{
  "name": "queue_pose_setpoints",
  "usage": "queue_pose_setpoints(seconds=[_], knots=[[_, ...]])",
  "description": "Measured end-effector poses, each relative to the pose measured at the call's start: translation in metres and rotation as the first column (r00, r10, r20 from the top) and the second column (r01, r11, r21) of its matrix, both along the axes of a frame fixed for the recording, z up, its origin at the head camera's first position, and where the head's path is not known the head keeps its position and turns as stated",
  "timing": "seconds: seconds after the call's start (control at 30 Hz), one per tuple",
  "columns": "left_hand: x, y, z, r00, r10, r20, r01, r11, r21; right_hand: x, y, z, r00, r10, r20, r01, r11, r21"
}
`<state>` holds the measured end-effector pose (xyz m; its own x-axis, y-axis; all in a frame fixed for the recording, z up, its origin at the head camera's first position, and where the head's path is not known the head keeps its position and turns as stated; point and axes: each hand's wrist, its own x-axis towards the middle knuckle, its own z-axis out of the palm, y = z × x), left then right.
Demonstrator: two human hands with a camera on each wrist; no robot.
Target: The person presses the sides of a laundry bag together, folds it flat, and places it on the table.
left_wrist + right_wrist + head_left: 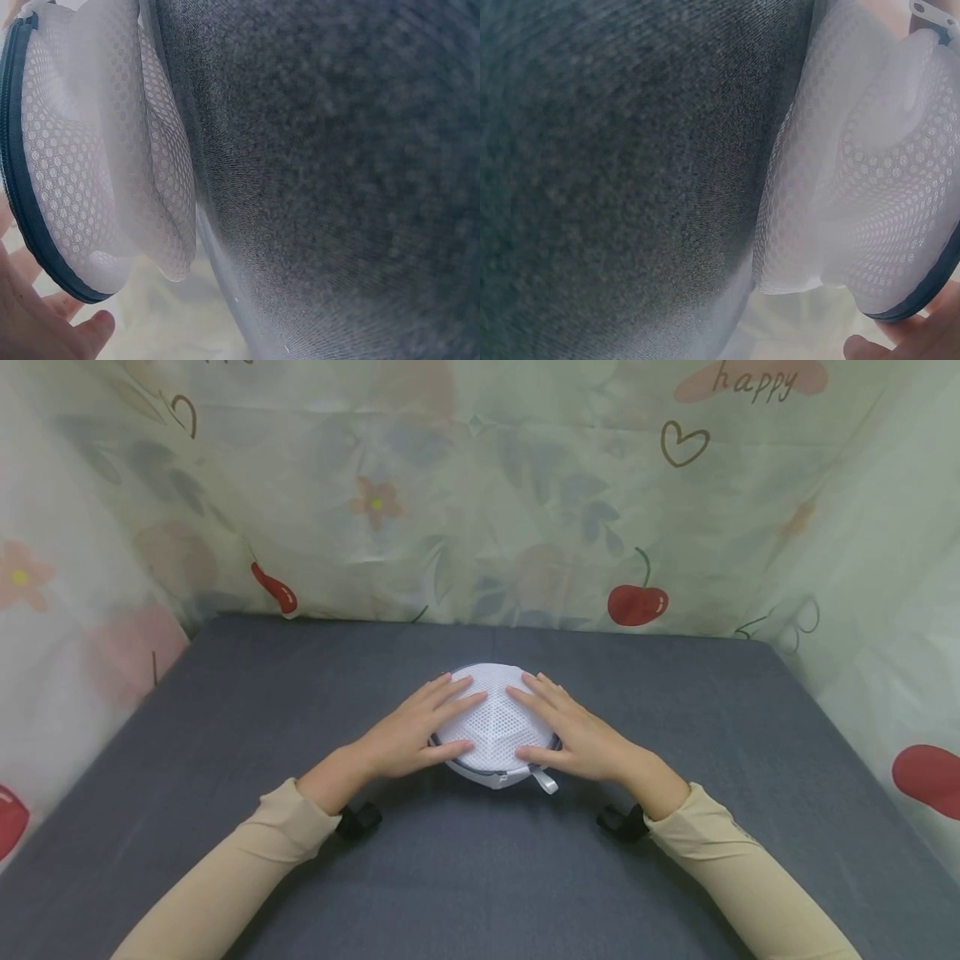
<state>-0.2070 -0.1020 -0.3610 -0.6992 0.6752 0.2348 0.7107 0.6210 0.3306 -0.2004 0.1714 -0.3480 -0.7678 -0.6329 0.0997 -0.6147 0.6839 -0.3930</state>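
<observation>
The bag [492, 718], white mesh and rounded on top, is at the middle of the dark table [495, 877], between the two hands. The left hand [416, 727] is wide, its fingers spread and nearly straight on the bag's left side, thumb toward the near rim. The right hand [585, 731] lies much the same on the right side, fingers spread wide, thumb also near the front. The fingertips of the two hands are apart, with bare mesh between them. A dark zip [26, 202] runs round the bag's rim, and a pale tab [545, 780] sticks out at the front, just beside the right thumb. Below the zip, both wrist views show the mesh sagging in soft folds close to the table; whether the underside touches it all along, I cannot tell. Beige sleeves [247, 860] cover both forearms, with a black strap [360, 821] by each cuff. A printed curtain [480, 485] hangs behind the table.
</observation>
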Motion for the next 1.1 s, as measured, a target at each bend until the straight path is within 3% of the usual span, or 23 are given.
queue_pose_setpoints(seconds=[1.1], knots=[[-0.0009,0.0008,0.0025,0.996,0.026,0.087,-0.02,0.998,-0.067,-0.0068,-0.0004,-0.0023,0.997,-0.007,0.073,0.006,1.0,0.015]])
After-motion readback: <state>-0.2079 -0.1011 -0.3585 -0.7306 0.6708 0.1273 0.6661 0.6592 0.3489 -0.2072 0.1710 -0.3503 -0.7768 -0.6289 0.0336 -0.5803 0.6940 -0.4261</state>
